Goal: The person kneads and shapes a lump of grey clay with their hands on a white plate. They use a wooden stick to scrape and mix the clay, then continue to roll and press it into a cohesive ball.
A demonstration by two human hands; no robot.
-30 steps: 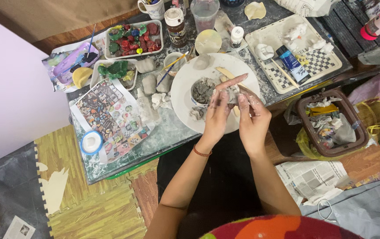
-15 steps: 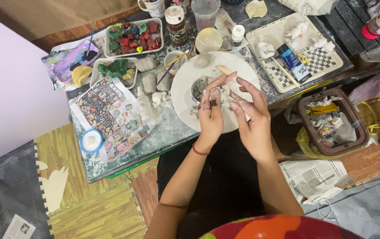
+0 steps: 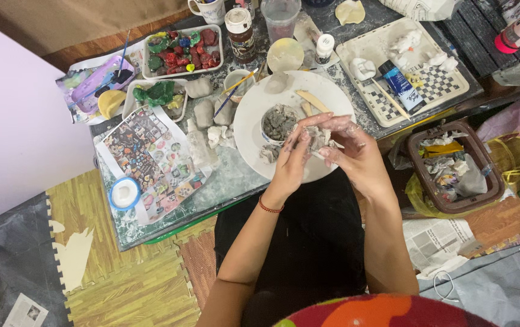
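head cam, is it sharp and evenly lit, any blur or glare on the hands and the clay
Head view: light is soft and even, with no hard shadows or glare on the white plate; the left hand and right hand look slightly soft, so the grey clay lump between their fingers lacks fine detail; the table edges bow a little, as from a wide lens.

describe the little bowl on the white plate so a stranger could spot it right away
Find the round white plate at the table's front edge, under both hands. On its left half, by the left hand fingertips, sits a small bowl heaped with grey clay scraps, the plate's only container.
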